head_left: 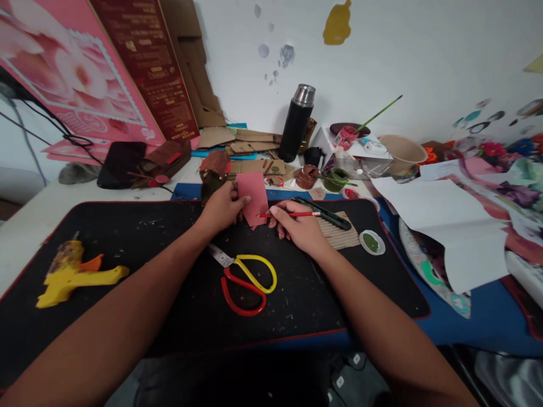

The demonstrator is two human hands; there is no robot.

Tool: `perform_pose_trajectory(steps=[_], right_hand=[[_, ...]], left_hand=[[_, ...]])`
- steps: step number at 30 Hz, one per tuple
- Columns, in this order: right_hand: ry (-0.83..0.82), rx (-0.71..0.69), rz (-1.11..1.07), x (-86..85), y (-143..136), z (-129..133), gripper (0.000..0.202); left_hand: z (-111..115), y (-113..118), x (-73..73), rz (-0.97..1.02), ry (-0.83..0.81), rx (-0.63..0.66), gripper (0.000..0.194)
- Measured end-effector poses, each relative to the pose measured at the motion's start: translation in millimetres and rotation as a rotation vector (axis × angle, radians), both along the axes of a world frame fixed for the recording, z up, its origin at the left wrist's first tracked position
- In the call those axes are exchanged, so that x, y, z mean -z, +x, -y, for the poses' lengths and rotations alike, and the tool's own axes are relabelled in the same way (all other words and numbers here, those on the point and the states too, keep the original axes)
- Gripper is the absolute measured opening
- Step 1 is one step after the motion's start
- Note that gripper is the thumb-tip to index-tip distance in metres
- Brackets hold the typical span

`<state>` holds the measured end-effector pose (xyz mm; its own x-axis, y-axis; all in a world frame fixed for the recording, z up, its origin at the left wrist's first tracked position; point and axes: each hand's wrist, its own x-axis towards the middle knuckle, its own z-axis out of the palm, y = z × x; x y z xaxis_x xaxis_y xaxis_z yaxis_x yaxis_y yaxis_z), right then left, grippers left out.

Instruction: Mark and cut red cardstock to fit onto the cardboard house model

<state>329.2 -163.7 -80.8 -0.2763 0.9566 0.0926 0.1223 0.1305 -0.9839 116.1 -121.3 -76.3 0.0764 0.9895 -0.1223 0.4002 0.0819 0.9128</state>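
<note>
Left hand: my left hand (223,209) pinches the pink card (253,198), upright, far middle of the black mat (127,237).
Right hand: my right hand (297,226) grips a red paintbrush (292,214), tip touching the card.
Near: scissors (246,280) lie just below my hands.

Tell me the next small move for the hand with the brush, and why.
Probably stroke the brush across the pink card. The right hand already has its tip touching the card's edge, and the left hand holds the card up off the black mat, steadying it for painting.
</note>
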Motion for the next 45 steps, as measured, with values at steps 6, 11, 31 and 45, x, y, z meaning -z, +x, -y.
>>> perform_pose_trajectory(steps=[6, 11, 31, 45], right_hand=[[0.013, -0.041, 0.011, 0.4, -3.6, 2.0, 0.036], [0.013, -0.051, 0.034, 1.8, -4.1, 1.0, 0.037], [0.027, -0.051, 0.083, 2.5, -6.4, 0.7, 0.027], [0.040, -0.054, 0.095, 4.0, -5.8, 0.2, 0.031]], left_hand=[[-0.1, -1.2, 2.4, -0.004, 0.013, 0.009, 0.021], [-0.9, -2.2, 4.0, -0.010, 0.005, 0.011, 0.026], [-1.0, -1.5, 3.3, -0.033, 0.014, 0.011, 0.026], [0.1, -0.9, 0.8, -0.048, 0.010, -0.004, 0.025]])
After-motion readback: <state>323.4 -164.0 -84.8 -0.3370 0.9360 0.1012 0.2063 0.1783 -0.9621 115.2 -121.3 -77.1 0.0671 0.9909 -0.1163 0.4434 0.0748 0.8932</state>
